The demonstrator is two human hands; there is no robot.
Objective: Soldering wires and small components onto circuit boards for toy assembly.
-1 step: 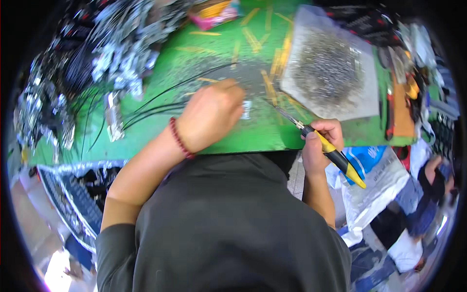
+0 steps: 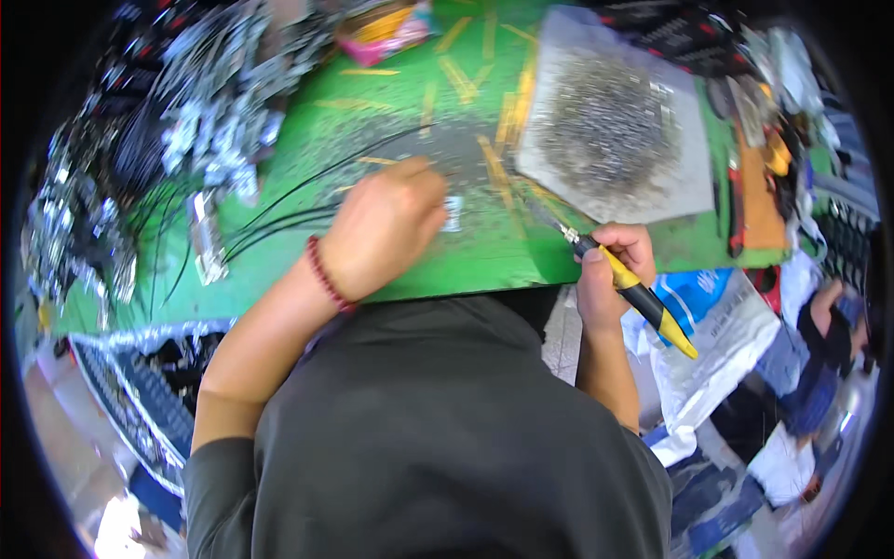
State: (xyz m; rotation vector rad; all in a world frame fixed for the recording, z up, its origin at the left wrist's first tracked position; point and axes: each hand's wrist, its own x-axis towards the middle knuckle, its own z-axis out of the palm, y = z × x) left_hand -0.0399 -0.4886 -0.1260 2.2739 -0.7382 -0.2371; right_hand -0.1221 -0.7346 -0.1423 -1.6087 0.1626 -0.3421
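Note:
My left hand [image 2: 391, 219], with a red bead bracelet at the wrist, is closed low over the green table. Its curled fingertips are hidden beneath it. Black cables [image 2: 284, 219] run in from the left and disappear under this hand; I cannot make out what it pinches. A small white piece [image 2: 453, 214] shows just beside its fingers. At the table's front edge, my right hand [image 2: 613, 265] grips a yellow-and-black craft knife [image 2: 643, 296]. The blade is blurred and points up and left toward the table.
On the right, a white sheet [image 2: 610, 200] bears a heap of small metallic bits [image 2: 610, 121]. Yellow strips [image 2: 459, 79] lie scattered behind my hands. Bundled cables and silvery packets [image 2: 209, 121] crowd the left. Tools [image 2: 736, 210] lie far right, and a plastic bag [image 2: 717, 363] hangs below.
The view has shifted a little, so the table's things and my left hand appear farther left. My right hand keeps its grip on the craft knife, nearly in the same place in view.

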